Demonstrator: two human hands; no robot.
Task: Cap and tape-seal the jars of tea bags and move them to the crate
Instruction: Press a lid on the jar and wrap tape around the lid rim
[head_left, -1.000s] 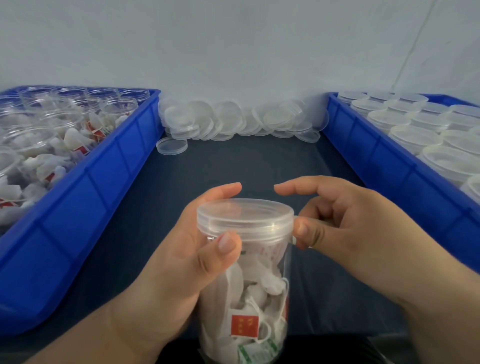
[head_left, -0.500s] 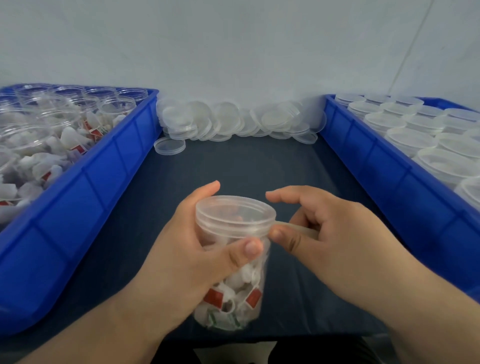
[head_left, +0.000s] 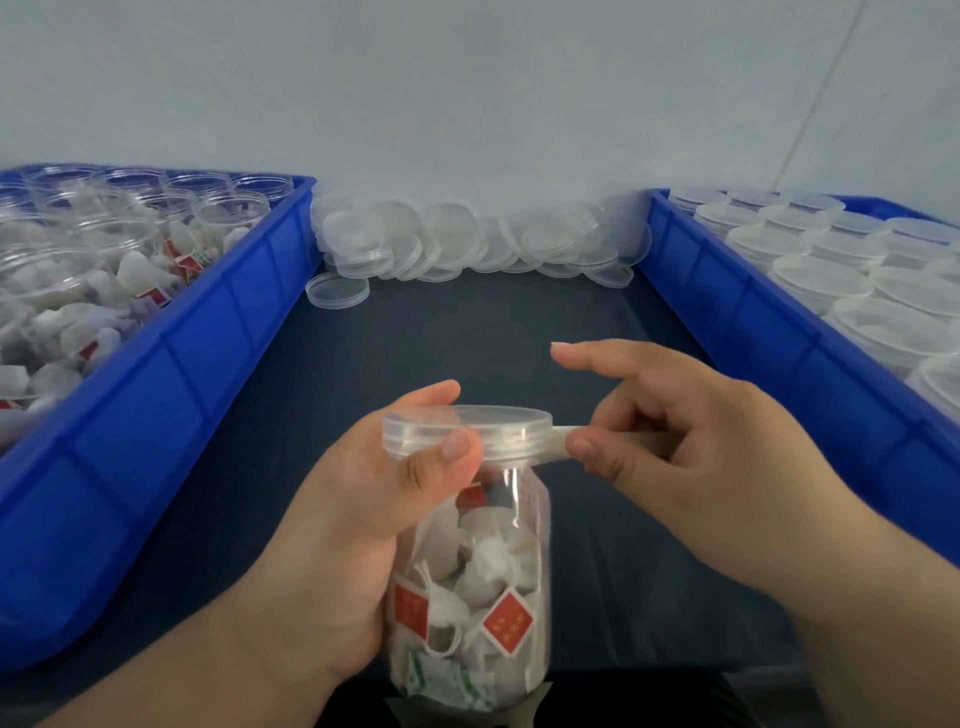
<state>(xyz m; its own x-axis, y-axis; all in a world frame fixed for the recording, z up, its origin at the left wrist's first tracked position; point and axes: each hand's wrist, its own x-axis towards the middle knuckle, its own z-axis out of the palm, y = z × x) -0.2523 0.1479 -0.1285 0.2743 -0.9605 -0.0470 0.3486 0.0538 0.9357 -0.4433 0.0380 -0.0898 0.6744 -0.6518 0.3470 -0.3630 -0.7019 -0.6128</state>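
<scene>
Clear jar, one, capped, was gripped by the left hand at the desk, between two blue crates. Right hand pinched one tape strip at its lid.

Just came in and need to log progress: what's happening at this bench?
A person is tape-sealing a capped jar of tea bags. The left hand grips the jar below its lid, thumb on the lid's rim; the right hand pinches a tape strip reaching that rim. Uncapped jars sit in the left blue crate, capped ones in the right blue crate, spare lids behind.
</scene>
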